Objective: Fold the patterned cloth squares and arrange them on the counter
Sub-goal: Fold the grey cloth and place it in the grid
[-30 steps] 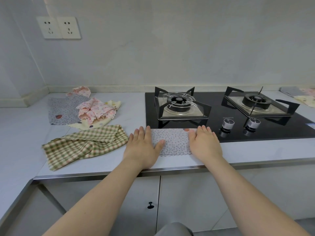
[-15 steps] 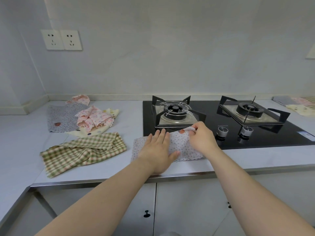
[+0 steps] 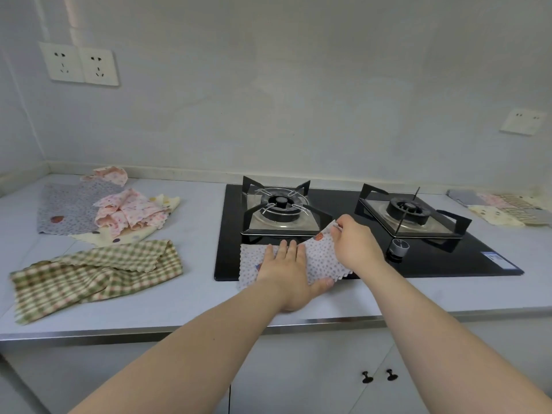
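1. Pale grey worktop (image 3: 194, 297) runs along a plain wall with a double socket (image 3: 79, 64); a black two-burner hob (image 3: 433, 264) is set into it.
2. We have the grey dotted cloth (image 3: 325, 252) in front of us, lying partly on the worktop and partly over the hob's front edge.
3. Our left hand (image 3: 286, 273) lies flat on the cloth's middle, fingers (image 3: 286, 249) straight and pressing it down.
4. Our right hand (image 3: 355, 243) pinches the cloth's far right corner and holds it up off the hob near the left burner.
5. To our left lie a crumpled green checked cloth (image 3: 89, 273) and, behind it, a loose heap of a grey cloth (image 3: 65, 207), a pink cloth (image 3: 131, 210) and a cream cloth (image 3: 98, 236).
6. Beyond the hob on the right, folded squares (image 3: 501, 207) lie flat together.
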The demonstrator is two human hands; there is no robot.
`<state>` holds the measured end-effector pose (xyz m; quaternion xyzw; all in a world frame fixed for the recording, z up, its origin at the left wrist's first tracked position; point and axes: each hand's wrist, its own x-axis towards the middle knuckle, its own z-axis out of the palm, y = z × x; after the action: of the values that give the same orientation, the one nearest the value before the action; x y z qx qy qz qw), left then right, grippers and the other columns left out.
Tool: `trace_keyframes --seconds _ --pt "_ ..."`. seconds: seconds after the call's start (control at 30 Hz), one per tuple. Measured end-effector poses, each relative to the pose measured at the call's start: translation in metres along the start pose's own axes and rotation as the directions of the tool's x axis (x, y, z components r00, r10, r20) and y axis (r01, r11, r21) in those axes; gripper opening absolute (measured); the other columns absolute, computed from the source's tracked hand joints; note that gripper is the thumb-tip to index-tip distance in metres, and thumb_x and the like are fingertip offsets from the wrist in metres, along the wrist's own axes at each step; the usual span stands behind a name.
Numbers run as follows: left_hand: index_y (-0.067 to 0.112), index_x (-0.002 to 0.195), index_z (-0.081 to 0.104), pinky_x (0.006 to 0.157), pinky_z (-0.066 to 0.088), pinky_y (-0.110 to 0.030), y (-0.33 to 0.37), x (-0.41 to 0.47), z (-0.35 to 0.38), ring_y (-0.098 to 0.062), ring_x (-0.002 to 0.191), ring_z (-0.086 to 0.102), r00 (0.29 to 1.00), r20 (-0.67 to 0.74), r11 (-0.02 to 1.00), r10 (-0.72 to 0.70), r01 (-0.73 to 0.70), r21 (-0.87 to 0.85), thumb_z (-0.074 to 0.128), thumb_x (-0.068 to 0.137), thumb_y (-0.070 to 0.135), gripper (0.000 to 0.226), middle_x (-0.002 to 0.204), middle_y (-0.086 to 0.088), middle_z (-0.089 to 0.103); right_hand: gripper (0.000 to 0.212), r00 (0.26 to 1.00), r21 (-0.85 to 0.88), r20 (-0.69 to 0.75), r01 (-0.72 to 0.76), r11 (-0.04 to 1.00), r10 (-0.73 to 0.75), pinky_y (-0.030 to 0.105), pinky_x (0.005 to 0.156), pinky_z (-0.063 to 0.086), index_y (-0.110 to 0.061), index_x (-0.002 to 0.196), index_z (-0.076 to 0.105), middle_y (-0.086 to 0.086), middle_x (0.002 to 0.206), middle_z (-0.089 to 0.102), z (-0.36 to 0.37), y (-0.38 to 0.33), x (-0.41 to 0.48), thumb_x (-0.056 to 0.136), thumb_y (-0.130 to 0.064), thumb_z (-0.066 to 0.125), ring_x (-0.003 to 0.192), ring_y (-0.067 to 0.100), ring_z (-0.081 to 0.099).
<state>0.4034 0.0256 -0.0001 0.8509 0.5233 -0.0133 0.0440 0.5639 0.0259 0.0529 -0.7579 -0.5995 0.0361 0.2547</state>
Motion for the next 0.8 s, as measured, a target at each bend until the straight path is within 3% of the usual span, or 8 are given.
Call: trace_keyframes --seconds 0.3,0.47,0.57,0.67,0.73,0.8 --pt "0.013 0.161 -0.005 0.124 -0.007 -0.055 0.009 0.017 0.006 -0.025 0.156 -0.01 0.999 -0.047 0.999 0.024 -0.026 -0.039 0.01 0.073 0.098 0.123 0.17 -0.008 -0.005 0.021 0.999 0.077 -0.032 0.003 0.997 -0.001 0.037 0.073 0.052 -0.018 0.107 0.064 0.008 0.1 0.068 -0.005 0.003 0.015 0.103 -0.035 0.052 0.088 0.029 0.063" --pt "0.012 0.162 -0.003 0.125 -0.007 -0.05 -0.005 0.015 -0.016 -0.019 0.156 -0.01 0.997 -0.006 0.939 0.074 -0.072 -0.336 0.044 0.07 0.095 0.133 0.17 -0.003 -0.005 0.022 0.999 0.091 -0.029 0.019 0.996 -0.016 0.037 0.074 0.052 -0.022 0.102 0.068 0.005 0.096 0.071 -0.003 -0.006 0.015 0.102 -0.038 0.052 0.089 0.03 0.065" --pt "0.017 0.162 0.013 0.125 0.009 -0.039 -0.024 0.003 -0.033 -0.019 0.156 0.009 0.991 -0.121 0.802 0.06 -0.12 -0.585 0.065 0.086 0.065 0.104 0.169 -0.001 0.014 0.025 0.999 0.062 -0.035 0.022 0.998 -0.02 0.036 0.069 0.051 -0.026 0.088 0.066 0.0 0.084 0.067 -0.004 -0.012 0.013 0.102 -0.041 0.051 0.081 0.029 0.064" --pt "0.021 0.147 0.051 0.111 0.043 -0.031 -0.048 -0.007 -0.03 -0.019 0.129 0.057 0.941 -0.306 0.731 -0.147 -0.105 -0.674 0.061 0.096 0.02 0.052 0.147 0.0 0.055 0.027 0.997 0.127 -0.046 0.059 0.99 -0.054 0.034 0.064 0.052 -0.026 0.079 0.063 -0.002 0.074 0.064 0.0 -0.025 0.013 0.101 -0.038 0.053 0.072 0.026 0.064" --pt "0.018 0.132 0.065 0.089 0.059 -0.032 -0.057 -0.009 -0.023 -0.017 0.095 0.07 0.925 -0.285 0.664 -0.252 -0.049 -0.746 0.052 0.097 0.005 0.039 0.122 0.0 0.069 0.027 0.995 0.159 -0.053 0.09 0.983 -0.083 0.034 0.064 0.052 -0.024 0.078 0.064 -0.002 0.073 0.065 0.004 -0.037 0.011 0.1 -0.037 0.055 0.071 0.024 0.064" --pt "0.013 0.126 0.066 0.073 0.061 -0.027 -0.061 -0.01 -0.017 -0.016 0.078 0.071 0.942 -0.17 0.493 -0.29 -0.005 -0.87 0.049 0.098 0.002 0.034 0.103 -0.002 0.073 0.034 0.993 0.179 -0.042 0.113 0.977 -0.107 0.035 0.066 0.055 -0.021 0.071 0.063 -0.001 0.069 0.064 0.007 -0.053 0.007 0.1 -0.036 0.056 0.069 0.025 0.064"
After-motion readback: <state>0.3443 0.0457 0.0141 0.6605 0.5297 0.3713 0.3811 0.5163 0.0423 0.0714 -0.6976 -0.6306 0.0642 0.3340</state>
